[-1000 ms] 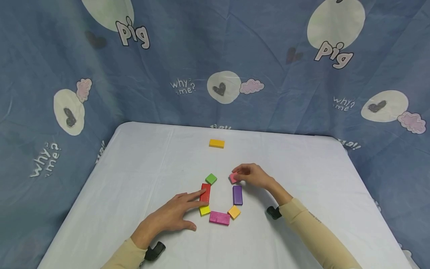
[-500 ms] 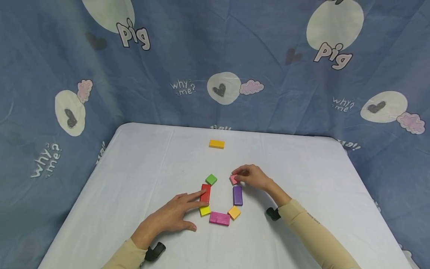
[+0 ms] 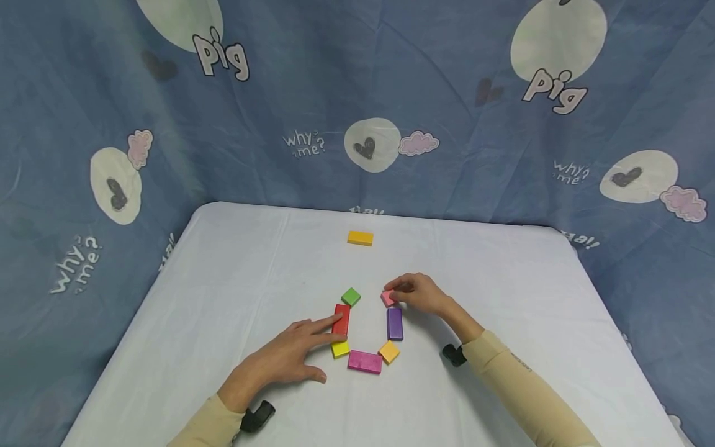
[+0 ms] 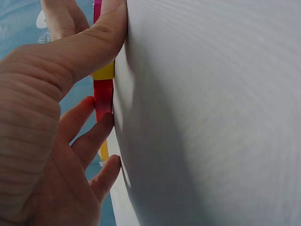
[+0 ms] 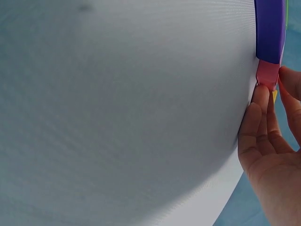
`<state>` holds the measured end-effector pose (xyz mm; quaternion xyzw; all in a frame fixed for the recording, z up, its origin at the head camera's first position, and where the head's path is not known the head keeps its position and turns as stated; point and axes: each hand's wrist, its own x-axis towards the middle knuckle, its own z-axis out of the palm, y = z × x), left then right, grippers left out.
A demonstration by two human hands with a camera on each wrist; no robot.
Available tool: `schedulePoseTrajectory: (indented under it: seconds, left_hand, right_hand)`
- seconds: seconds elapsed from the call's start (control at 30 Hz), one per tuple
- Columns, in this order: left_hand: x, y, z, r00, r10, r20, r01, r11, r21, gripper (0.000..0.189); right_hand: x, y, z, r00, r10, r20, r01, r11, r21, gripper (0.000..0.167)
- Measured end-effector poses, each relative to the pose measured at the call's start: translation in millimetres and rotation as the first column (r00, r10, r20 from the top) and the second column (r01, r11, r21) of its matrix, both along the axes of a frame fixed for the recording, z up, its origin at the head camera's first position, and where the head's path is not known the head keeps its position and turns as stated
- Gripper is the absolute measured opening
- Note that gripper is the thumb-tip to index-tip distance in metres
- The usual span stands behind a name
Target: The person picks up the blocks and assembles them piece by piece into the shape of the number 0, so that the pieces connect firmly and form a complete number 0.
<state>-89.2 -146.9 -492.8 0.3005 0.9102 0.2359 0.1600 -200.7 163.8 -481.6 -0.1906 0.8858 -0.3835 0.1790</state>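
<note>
Small coloured blocks stand on the white cloth in a rough ring. With thumb and fingers my right hand [image 3: 421,294] pinches a small pink block [image 3: 386,299] at the far right corner, just beyond a long purple block [image 3: 395,324]. My left hand [image 3: 286,352] is spread at the left side, its fingertips resting on a long red block [image 3: 342,310]. Against the near end of the red one sits a yellow block [image 3: 340,351], and a green block [image 3: 350,297] is turned cornerwise at its far end. In the right wrist view the pink block [image 5: 268,73] lies right at the purple block's end.
A long magenta block [image 3: 365,362] and a tilted orange block [image 3: 389,352] make the near side of the ring. Farther back lies a long yellow-orange block [image 3: 360,238]. Behind the white table [image 3: 251,248] hangs a blue printed curtain [image 3: 301,74].
The pink block has turned slightly between my right fingers and come a touch nearer the purple block. My left hand stays on the red block.
</note>
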Motion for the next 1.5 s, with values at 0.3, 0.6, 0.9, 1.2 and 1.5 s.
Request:
schedulePoseTrajectory:
  seconds: [0.3, 0.6, 0.9, 1.2, 1.5]
  left_hand:
    - [0.2, -1.4, -0.4, 1.000, -0.012, -0.020, 0.013, 1.000, 0.017, 0.077]
    - [-0.5, -0.9, 0.0, 1.000, -0.009, -0.001, 0.009, 1.000, 0.008, 0.076]
    - [-0.5, -0.6, -0.8, 1.000, -0.002, -0.006, 0.002, 1.000, 0.008, 0.076]
    - [-0.7, 0.4, -1.7, 1.000, 0.008, 0.005, -0.008, 1.000, -0.009, 0.076]
    - [0.2, -0.2, -0.3, 1.000, 0.000, 0.004, 0.000, 1.000, -0.012, 0.077]
  right_hand:
    - [0.5, 0.0, -1.1, 1.000, 0.028, -0.001, -0.028, 1.000, -0.008, 0.022]
    - [1.4, 0.5, -1.5, 0.999, 0.040, -0.002, -0.040, 0.999, -0.027, 0.024]
    - [-8.0, -2.8, 1.6, 0.998, -0.060, -0.024, 0.059, 0.998, -0.007, 0.025]
    - [-37.8, -7.0, 1.8, 0.979, -0.165, -0.116, 0.166, 0.986, -0.008, 0.029]
    - [-70.6, -26.3, 3.9, 0.958, -0.147, -0.246, 0.165, 0.985, 0.056, 0.045]
